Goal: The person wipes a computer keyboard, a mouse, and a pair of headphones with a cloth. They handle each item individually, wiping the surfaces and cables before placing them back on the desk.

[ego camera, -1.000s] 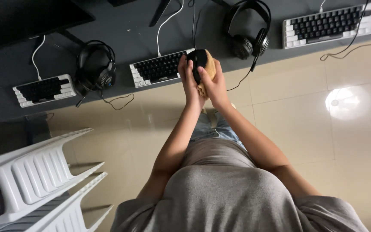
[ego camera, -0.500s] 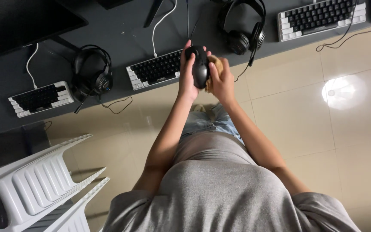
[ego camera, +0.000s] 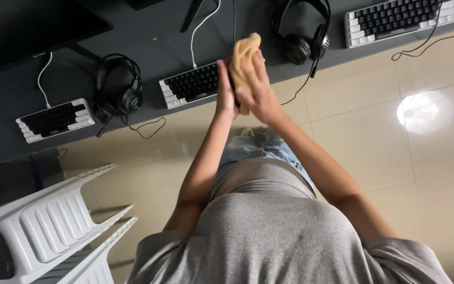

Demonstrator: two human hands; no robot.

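A single head-worn view looks almost straight down along the person's own grey-shirted torso (ego camera: 269, 236), from close above it. The dark surface (ego camera: 148, 47) runs across the top edge of the picture, farther from the lens than the torso; tiled floor (ego camera: 384, 137) lies below the surface, and a white plastic chair (ego camera: 43, 226) sits lower left of it

Both bare arms stretched forward, elbows a little bent, wrists close together. Left hand (ego camera: 226, 92) upright, fingers straight, palm facing the other hand. Right hand (ego camera: 256, 87) pressed against it, fingers curled and closed around something held between the two palms.
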